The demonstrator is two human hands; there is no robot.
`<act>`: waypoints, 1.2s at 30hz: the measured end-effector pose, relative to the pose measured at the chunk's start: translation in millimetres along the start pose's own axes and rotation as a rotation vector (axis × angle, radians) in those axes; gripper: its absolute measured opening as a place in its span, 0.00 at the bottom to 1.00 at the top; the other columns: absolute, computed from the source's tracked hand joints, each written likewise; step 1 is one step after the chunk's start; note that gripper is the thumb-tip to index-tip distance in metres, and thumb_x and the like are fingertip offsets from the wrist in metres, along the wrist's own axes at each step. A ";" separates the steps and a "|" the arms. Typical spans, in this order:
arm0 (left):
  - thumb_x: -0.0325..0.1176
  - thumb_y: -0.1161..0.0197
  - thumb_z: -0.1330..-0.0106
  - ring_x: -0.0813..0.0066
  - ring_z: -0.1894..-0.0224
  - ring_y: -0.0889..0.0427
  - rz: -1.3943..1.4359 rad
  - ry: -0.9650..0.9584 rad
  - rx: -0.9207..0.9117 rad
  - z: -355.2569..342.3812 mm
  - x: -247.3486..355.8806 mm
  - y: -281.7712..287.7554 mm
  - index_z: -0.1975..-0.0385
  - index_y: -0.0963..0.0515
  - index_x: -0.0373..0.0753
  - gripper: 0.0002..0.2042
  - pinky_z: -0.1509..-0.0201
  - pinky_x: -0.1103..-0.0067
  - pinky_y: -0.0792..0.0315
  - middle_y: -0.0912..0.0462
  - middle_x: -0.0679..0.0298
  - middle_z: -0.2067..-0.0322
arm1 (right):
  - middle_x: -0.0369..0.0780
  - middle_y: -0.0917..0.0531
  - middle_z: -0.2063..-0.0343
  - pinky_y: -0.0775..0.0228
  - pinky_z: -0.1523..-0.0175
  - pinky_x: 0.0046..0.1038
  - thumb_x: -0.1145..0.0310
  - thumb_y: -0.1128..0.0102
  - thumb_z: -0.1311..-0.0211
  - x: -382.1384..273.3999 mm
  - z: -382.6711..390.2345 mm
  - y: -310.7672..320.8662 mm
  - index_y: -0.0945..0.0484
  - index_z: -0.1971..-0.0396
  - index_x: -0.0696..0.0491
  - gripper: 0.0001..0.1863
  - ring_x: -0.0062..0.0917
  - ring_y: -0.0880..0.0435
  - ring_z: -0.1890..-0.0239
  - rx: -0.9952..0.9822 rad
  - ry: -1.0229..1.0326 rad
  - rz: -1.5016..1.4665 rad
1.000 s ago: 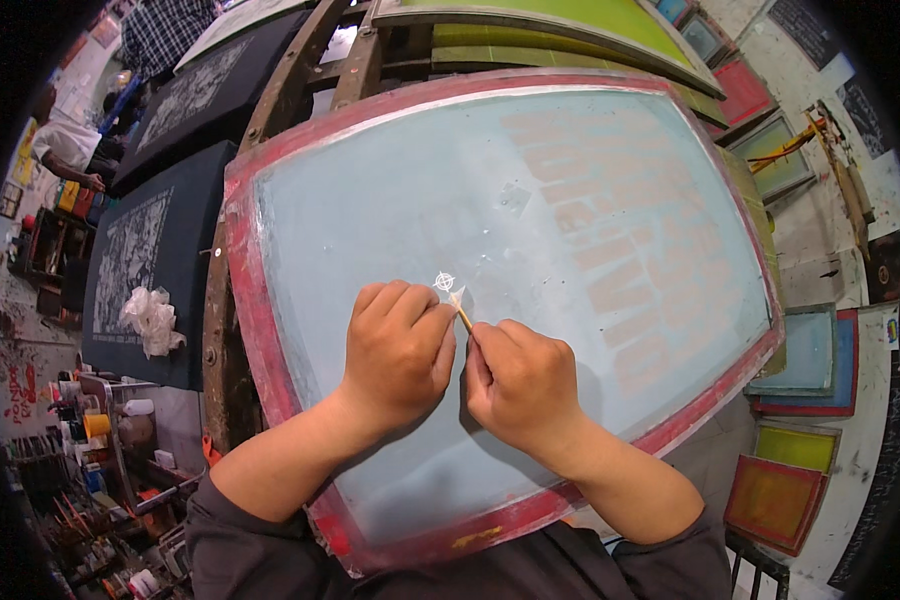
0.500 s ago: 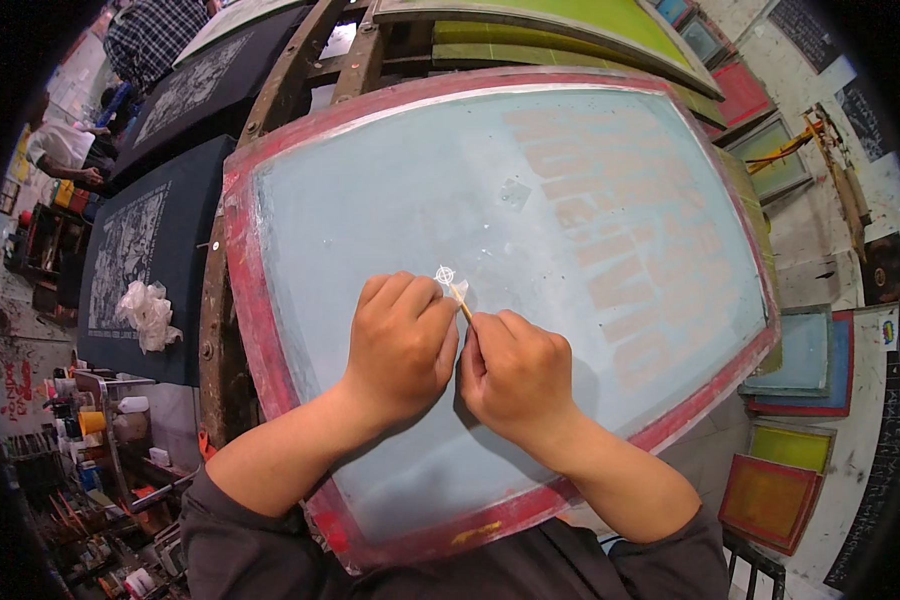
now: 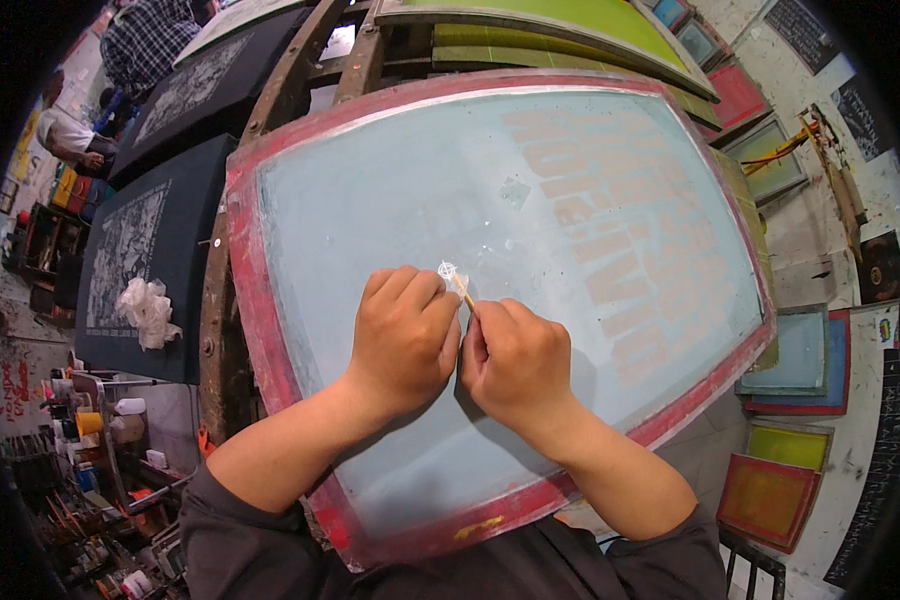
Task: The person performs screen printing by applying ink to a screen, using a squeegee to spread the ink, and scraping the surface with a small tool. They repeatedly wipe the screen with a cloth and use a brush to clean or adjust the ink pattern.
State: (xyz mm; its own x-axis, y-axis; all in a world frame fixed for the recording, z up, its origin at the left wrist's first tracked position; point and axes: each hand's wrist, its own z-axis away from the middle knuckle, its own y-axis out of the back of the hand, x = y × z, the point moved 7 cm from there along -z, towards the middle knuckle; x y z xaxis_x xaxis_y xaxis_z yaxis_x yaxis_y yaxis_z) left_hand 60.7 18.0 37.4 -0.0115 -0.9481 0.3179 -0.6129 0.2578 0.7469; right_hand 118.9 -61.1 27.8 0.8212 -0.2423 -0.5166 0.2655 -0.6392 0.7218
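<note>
A large screen-printing frame with a pale blue mesh and red-stained edges lies before me, faint lettering across its right half. My right hand pinches a thin yellowish stick, its tip pointing up and left beside a small white crosshair mark on the mesh. Close against it, my left hand is closed, knuckles up, just below the mark. A whitish translucent scrap shows at the stick's tip. What the left fingers hold is hidden.
Dark printed panels stand at the left, a crumpled white plastic bag on the nearer one. A wooden rail runs alongside. Green frames lie beyond; more frames lean at the right. A person is far left.
The stick has shifted slightly at its tip beside the crosshair mark. Both hands stay almost where they were. The person at far left has moved a little.
</note>
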 end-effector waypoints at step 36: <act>0.23 0.42 0.57 0.65 0.72 0.31 -0.026 -0.020 0.021 1.5 0.5 -2.7 0.84 0.30 0.38 0.04 0.66 0.72 0.39 0.30 0.62 0.78 | 0.44 0.27 0.81 0.34 0.76 0.38 0.75 0.44 0.50 10.7 -4.9 -6.7 0.32 0.80 0.56 0.06 0.41 0.24 0.80 -0.034 -0.089 -0.071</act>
State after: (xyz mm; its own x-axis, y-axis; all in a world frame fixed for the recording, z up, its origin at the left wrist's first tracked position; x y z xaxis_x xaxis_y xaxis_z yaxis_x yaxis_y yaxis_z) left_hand 61.2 16.6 34.7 -0.0109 -0.9578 0.2872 -0.6294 0.2298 0.7423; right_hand 128.4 -55.8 19.6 0.7523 -0.2622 -0.6044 0.3395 -0.6319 0.6967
